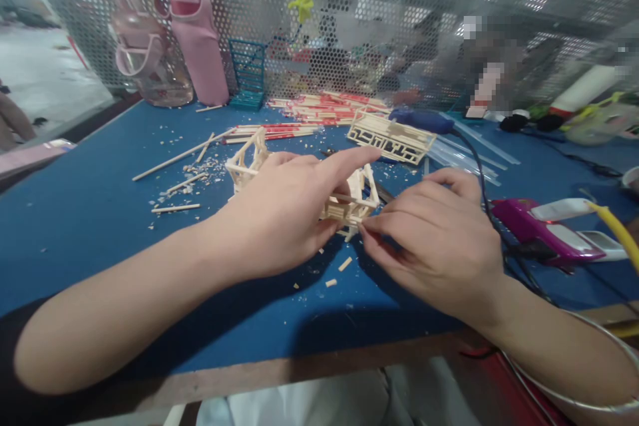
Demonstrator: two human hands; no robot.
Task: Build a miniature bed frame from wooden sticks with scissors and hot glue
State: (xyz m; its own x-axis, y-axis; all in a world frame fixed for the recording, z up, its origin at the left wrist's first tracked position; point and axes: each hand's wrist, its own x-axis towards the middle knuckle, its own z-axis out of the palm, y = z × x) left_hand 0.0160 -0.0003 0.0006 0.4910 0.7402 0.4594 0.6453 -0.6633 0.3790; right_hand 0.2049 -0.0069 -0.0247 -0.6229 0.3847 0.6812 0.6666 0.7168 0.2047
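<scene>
A small model built of thin wooden sticks (349, 203) sits on the blue table top (90, 206), partly hidden by my hands. My left hand (287, 213) is wrapped over it from the left, the forefinger stretched out across its top. My right hand (432, 239) meets it from the right and pinches a stick end at its lower corner between thumb and forefinger.
A second stick frame (389, 136) lies behind, next to a blue glue gun (424, 121) with clear glue sticks. Loose sticks and chips (192, 180) litter the left. A pink tool (544, 229) lies at right. Pink bottles (197, 40) stand against the mesh wall.
</scene>
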